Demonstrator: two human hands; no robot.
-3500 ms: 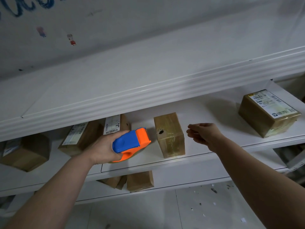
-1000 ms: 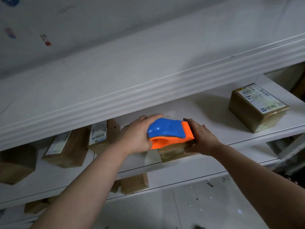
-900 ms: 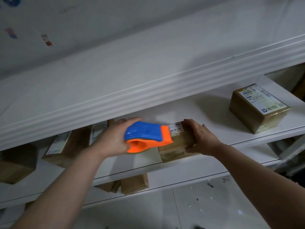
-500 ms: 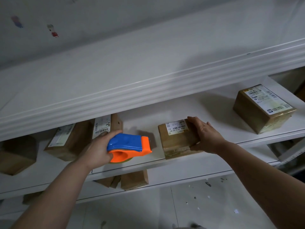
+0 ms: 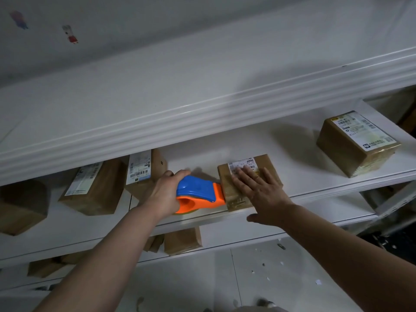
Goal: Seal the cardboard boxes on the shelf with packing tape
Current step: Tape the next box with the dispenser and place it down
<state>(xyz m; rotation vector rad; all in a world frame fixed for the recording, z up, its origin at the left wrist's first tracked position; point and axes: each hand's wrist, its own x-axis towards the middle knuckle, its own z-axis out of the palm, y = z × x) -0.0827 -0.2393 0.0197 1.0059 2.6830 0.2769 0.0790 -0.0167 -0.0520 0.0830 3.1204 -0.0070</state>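
- Setting, head view: white tiered shelving [image 5: 304, 154] against a pale wall, speckled floor below.
- Workpiece: small cardboard box [image 5: 267, 162], white label on top, at the front edge of the middle tier, roughly centre.
- Hold-down: right hand [image 5: 258, 192] flat on the box top, fingers straight and spread, pressing down.
- Tool: left hand [image 5: 162, 194] curled round a blue-and-orange tape dispenser [image 5: 198, 191], orange nose touching the box's left face.
- Key relation: box immediately right of the dispenser; long axis seemingly front to back, partly hidden by the palm; left hand nearer the start face. Probable next stroke: tape drawn left to right across the top.
- Elsewhere: labelled box [image 5: 355, 143] well to the right; further boxes [image 5: 96, 188] left, part-hidden under the upper tier.
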